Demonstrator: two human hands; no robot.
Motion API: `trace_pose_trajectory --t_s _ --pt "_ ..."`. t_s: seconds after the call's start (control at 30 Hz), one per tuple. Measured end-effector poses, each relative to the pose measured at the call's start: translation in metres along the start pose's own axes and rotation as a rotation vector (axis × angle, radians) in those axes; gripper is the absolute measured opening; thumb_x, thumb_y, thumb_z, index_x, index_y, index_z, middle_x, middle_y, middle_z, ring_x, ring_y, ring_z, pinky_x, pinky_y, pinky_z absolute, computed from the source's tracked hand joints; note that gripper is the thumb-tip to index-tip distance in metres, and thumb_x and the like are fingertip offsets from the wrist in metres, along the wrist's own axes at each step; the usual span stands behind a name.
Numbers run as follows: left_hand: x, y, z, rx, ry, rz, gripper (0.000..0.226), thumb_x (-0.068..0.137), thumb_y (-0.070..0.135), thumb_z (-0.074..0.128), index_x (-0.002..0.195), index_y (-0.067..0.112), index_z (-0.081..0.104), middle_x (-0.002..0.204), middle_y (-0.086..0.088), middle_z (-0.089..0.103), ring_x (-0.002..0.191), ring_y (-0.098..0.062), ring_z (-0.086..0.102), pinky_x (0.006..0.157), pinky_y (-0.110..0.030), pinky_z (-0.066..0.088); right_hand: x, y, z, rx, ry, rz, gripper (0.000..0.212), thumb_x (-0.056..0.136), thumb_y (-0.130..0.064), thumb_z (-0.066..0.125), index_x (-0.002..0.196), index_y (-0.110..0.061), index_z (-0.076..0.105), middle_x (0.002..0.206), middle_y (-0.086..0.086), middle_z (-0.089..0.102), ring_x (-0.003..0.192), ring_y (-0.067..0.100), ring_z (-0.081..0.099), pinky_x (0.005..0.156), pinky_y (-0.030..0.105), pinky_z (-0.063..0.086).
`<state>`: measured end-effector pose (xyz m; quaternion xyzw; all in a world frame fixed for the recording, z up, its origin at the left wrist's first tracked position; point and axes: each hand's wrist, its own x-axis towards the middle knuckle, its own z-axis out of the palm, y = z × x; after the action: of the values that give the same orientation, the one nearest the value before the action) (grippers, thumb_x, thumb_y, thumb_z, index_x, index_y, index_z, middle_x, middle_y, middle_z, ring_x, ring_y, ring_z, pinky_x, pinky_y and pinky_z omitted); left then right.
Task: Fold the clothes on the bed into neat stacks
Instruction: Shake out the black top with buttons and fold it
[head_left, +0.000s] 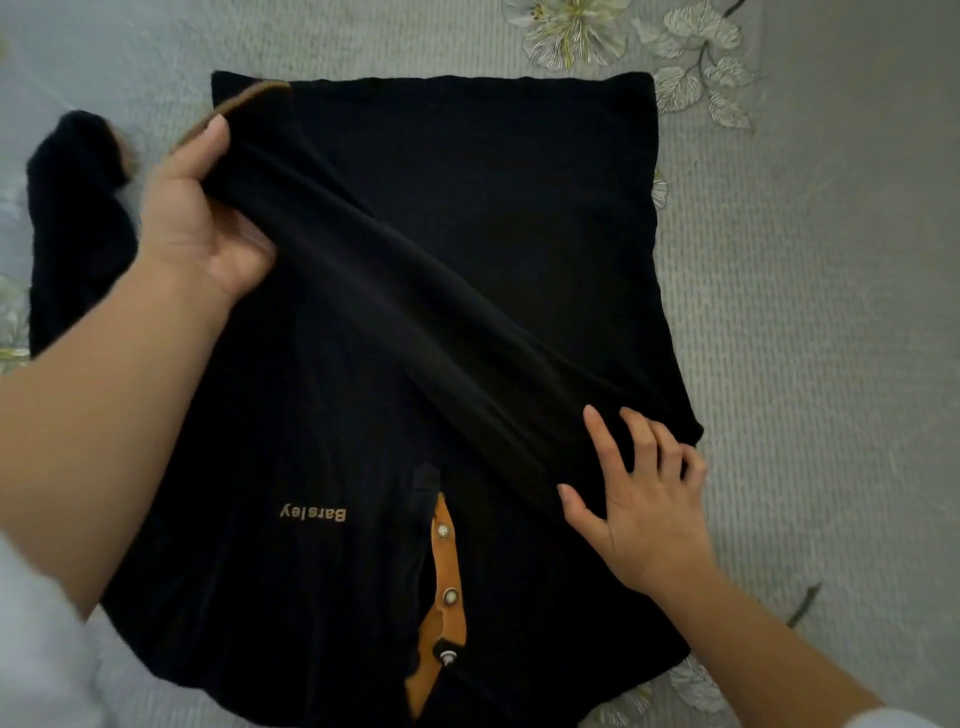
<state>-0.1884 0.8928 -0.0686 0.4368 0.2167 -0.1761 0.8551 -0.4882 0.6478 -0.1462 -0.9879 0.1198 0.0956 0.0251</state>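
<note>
While a black polo shirt (467, 218) lies flat on the bed (831, 312), collar nearest the person, its sleeve (415, 312) runs diagonally across it: left hand (202, 208) grips the cuff, right hand (639, 493) presses open at the shoulder.

Soft matt knit on a ribbed bedspread

The black shirt (467, 218) looks like a soft, matt cotton-type knit, smooth where it's pulled tight, with a tan cloth button strip (445, 561) holding small shiny studs (450, 595) that look like metal, and tan raised lettering (313, 514). The bedspread (805, 312) under it is pale grey fabric, finely ribbed and a bit rough looking, with flat printed flowers (569, 28).
</note>
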Motion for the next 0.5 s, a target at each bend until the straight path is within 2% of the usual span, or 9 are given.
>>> trace_pose_trajectory --t_s 0.1,0.2,0.23,0.27,0.3,0.37,0.4,0.43,0.5 --pt "0.002 -0.006 -0.023 0.198 0.1 -0.102 0.04 0.089 0.016 0.052 0.128 0.013 0.058 0.12 -0.007 0.067 0.104 -0.019 0.067 0.093 -0.038 0.052 -0.001 -0.001 -0.001 0.001 -0.002 0.005 0.075 0.083 -0.062 0.034 0.144 -0.019 0.036 0.137 0.014 0.037 0.122 0.032 0.038 0.093 0.056 0.039" --pt "0.004 -0.014 -0.049 0.396 0.238 -0.16 0.014 0.093 0.02 0.054 0.104 0.022 0.062 0.116 0.003 0.067 0.091 -0.008 0.068 0.086 -0.029 0.055 -0.001 -0.001 -0.001 -0.006 0.0 0.006 0.074 0.083 -0.062 0.033 0.144 -0.02 0.035 0.136 0.014 0.036 0.121 0.033 0.037 0.092 0.057 0.04" --pt "0.005 -0.016 -0.054 0.435 0.262 -0.115 0.011 0.092 0.018 0.056 0.101 0.024 0.059 0.119 0.004 0.064 0.091 -0.006 0.066 0.079 -0.025 0.055 -0.001 -0.001 -0.001 -0.01 -0.002 0.004 0.074 0.083 -0.062 0.033 0.144 -0.02 0.034 0.137 0.014 0.035 0.122 0.033 0.036 0.092 0.056 0.039" --pt "0.004 -0.018 -0.057 0.473 0.301 -0.033 0.016 0.091 0.017 0.059 0.105 0.024 0.055 0.12 0.004 0.062 0.092 -0.005 0.064 0.076 -0.023 0.054 -0.001 -0.001 0.0 -0.013 -0.006 0.002 0.074 0.083 -0.062 0.032 0.145 -0.02 0.033 0.137 0.014 0.035 0.122 0.032 0.036 0.093 0.056 0.038" --pt "0.001 -0.021 -0.059 0.571 0.356 0.084 0.03 0.088 0.017 0.062 0.115 0.023 0.051 0.121 0.004 0.059 0.093 -0.004 0.062 0.079 -0.022 0.052 -0.001 -0.001 0.0 -0.017 -0.012 0.002 0.074 0.084 -0.062 0.032 0.145 -0.02 0.033 0.138 0.014 0.034 0.123 0.032 0.036 0.093 0.056 0.037" --pt "-0.01 -0.029 -0.057 1.054 0.473 0.379 0.057 0.086 0.026 0.064 0.137 0.017 0.039 0.132 -0.003 0.048 0.109 -0.009 0.054 0.098 -0.022 0.041 -0.001 -0.001 -0.001 -0.024 -0.016 0.001 0.074 0.084 -0.062 0.031 0.145 -0.02 0.032 0.138 0.014 0.034 0.123 0.033 0.035 0.093 0.055 0.037" --pt "-0.019 -0.037 -0.055 1.331 0.438 0.536 0.063 0.087 0.031 0.062 0.141 0.012 0.036 0.141 -0.01 0.041 0.125 -0.018 0.045 0.108 -0.027 0.031 -0.001 -0.002 -0.001 -0.028 -0.019 0.001 0.074 0.084 -0.062 0.03 0.145 -0.02 0.032 0.138 0.014 0.034 0.123 0.033 0.035 0.093 0.055 0.037" --pt "-0.028 -0.048 -0.053 1.527 0.316 0.66 0.065 0.087 0.034 0.058 0.143 0.009 0.034 0.147 -0.018 0.033 0.136 -0.028 0.033 0.114 -0.032 0.022 -0.001 -0.002 -0.002 -0.03 -0.025 0.001 0.074 0.085 -0.062 0.03 0.145 -0.02 0.032 0.138 0.014 0.034 0.123 0.033 0.035 0.093 0.055 0.037" --pt "-0.049 -0.075 -0.054 1.748 -0.027 0.701 0.068 0.09 0.041 0.051 0.147 0.011 0.03 0.155 -0.022 0.016 0.145 -0.035 0.013 0.117 -0.039 0.011 -0.001 -0.003 -0.003 -0.036 -0.035 0.002 0.074 0.085 -0.062 0.03 0.146 -0.019 0.031 0.138 0.014 0.034 0.123 0.033 0.035 0.093 0.055 0.039"
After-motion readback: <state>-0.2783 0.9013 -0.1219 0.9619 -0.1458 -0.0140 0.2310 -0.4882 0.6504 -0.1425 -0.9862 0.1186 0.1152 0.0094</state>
